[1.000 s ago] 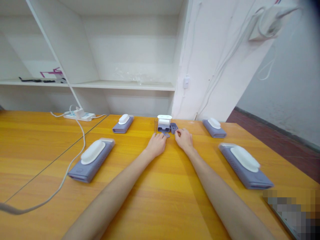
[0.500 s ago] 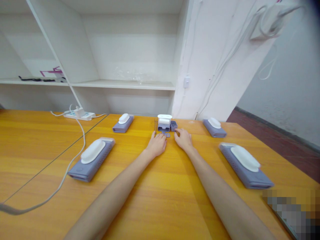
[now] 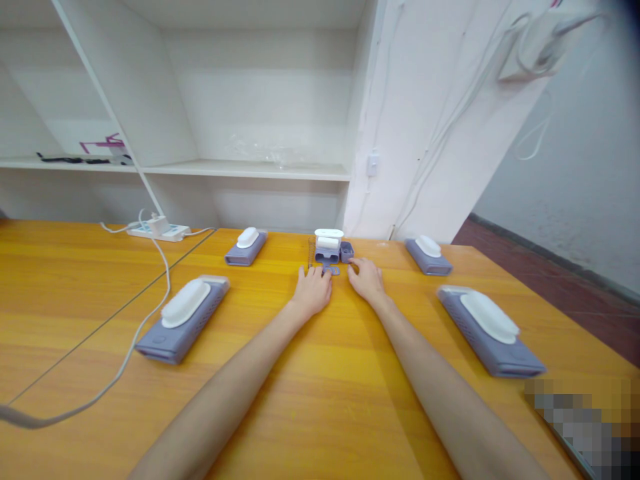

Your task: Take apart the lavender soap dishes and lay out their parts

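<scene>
Head view: at the far middle of the table (image 3: 320, 400) stands a purple-and-white unit (image 3: 328, 244), with a white oval top, a white roll beneath and a dark opening facing near; its long axis runs left to right. Beyond the fingertips of both hands, it sits between them. The left hand (image 3: 313, 291) has fingers slightly apart; the right hand (image 3: 367, 279) curls near a small purple box (image 3: 347, 251). I cannot tell whether either grips anything. Smallest, a flat purple piece (image 3: 335, 271) lies beside the left fingertips, lengthwise left to right.
</scene>
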The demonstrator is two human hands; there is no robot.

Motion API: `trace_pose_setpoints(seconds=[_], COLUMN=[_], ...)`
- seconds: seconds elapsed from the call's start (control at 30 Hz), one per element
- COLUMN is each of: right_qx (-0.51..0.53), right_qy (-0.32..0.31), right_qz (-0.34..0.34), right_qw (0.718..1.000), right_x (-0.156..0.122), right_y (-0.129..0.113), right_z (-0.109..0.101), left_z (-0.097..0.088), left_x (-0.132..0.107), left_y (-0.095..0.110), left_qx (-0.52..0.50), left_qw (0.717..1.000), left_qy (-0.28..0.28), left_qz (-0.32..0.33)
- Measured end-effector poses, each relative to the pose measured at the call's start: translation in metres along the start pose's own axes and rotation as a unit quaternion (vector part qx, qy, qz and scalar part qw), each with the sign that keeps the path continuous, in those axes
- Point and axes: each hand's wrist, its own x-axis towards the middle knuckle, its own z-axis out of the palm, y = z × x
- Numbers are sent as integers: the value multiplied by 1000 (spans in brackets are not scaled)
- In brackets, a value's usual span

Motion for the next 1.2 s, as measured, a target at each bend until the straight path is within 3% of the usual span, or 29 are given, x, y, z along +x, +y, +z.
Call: trace_pose_setpoints(seconds=[0.37,1.2], right_qx=[0,-5], right_qy=[-1,-7], right_qz=[3,4], right_qw=[1000,1000], right_x=[-1,-2], right_y=[-1,-2], right_z=[-1,-2], left_z=[1,3], left_x=[0,3], left_y=[0,-5], left_qx=[-3,-20], left_qw=[999,999], left_qy=[-5,-34], left_qz=[-36,8])
